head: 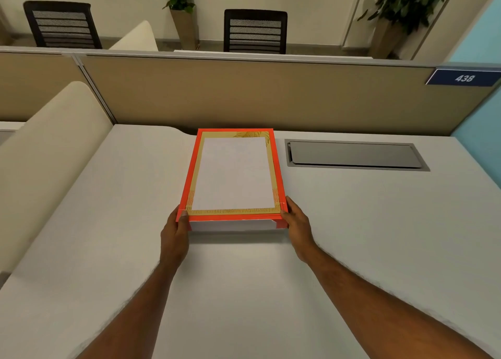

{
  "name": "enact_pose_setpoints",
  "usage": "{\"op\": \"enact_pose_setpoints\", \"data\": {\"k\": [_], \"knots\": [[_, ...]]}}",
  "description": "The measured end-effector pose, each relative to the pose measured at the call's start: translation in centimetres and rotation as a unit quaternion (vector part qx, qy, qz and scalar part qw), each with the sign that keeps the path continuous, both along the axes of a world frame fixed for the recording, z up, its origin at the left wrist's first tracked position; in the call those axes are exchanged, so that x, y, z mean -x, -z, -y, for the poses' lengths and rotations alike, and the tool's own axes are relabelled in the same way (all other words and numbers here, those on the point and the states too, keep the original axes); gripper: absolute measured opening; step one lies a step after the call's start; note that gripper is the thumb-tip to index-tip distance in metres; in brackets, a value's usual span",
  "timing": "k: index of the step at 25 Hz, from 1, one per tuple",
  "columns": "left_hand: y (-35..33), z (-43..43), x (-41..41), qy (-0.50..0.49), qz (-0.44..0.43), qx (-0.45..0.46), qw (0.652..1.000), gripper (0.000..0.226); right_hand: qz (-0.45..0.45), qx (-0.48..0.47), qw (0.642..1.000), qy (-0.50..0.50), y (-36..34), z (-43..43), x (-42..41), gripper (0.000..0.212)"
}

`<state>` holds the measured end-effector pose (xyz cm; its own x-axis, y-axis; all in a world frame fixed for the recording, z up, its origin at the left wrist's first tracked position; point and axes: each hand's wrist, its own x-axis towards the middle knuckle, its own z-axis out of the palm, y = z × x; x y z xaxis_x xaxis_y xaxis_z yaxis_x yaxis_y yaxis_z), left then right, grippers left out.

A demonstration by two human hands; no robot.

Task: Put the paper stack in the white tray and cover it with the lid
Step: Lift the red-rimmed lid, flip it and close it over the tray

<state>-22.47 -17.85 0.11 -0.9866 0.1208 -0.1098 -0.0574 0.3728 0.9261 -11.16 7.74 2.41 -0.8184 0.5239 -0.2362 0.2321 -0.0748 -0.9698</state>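
Observation:
An orange-rimmed lid [279,168] with a gold patterned inner face lies open side up in the middle of the desk. The white paper stack [234,172] rests flat inside it. Under the lid's near edge a strip of the white tray [230,225] shows; the rest of the tray is hidden. My left hand [174,234] grips the near left corner, thumb on the orange rim. My right hand [296,228] grips the near right corner the same way.
The light grey desk [244,291] stretches toward me. A grey cable hatch [355,155] sits flush to the right of the lid. A tan partition [244,95] closes the back, and a cream curved divider [54,147] borders the left.

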Motion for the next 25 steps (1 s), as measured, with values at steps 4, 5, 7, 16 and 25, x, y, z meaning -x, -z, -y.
{"op": "enact_pose_setpoints", "data": {"k": [4,5,7,16,25], "knots": [[0.6,0.6,-0.1,0.019,-0.001,0.026,0.999,0.053,0.007,-0.013,1.0,-0.007,1.1,0.1,-0.5,0.027],[0.8,0.5,-0.1,0.02,-0.001,0.032,0.999,0.052,0.011,-0.02,1.0,-0.006,1.4,0.2,-0.8,0.026],[1.1,0.3,0.0,0.016,-0.003,0.04,0.999,0.05,0.026,-0.043,0.999,-0.008,1.9,0.3,-1.2,0.026],[-0.7,-1.5,3.8,0.028,-0.16,0.227,0.96,0.051,0.14,-0.301,0.942,-0.057,1.6,-2.1,1.7,0.062],[-0.3,-4.8,8.4,0.211,-0.156,0.402,0.877,0.084,0.216,-0.438,0.838,-0.244,0.1,-6.2,10.4,0.076]]}}
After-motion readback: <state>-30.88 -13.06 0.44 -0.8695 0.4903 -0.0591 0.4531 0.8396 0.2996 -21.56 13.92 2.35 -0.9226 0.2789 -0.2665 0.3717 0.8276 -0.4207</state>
